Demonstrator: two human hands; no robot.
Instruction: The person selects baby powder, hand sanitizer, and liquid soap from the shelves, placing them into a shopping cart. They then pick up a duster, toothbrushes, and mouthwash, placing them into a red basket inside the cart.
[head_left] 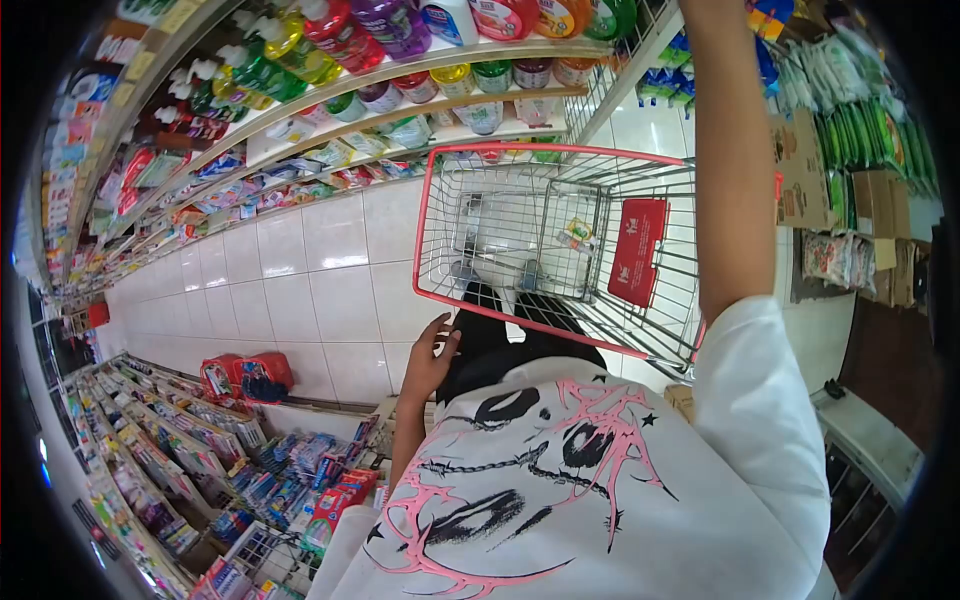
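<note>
My left hand (432,358) hangs beside my dark trousers (480,350), its fingers apart and holding nothing. It is just outside the near left corner of a red-rimmed wire shopping cart (433,200). My right arm (735,170) reaches up past the cart's right side and leaves the frame at the top edge, so that hand is hidden. Inside the cart, a small yellow-green packet or label (578,232) shows through the wires near a red panel (637,252). A white shirt with pink and black print (540,470) fills the lower middle.
Shelves of colourful pump bottles (330,35) and packets (240,190) run along the upper left. Red baskets (245,378) stand on the tiled floor (300,255) by a lower-left rack of boxed goods (300,470). Cardboard boxes (800,170) and green packets (860,145) are at the right.
</note>
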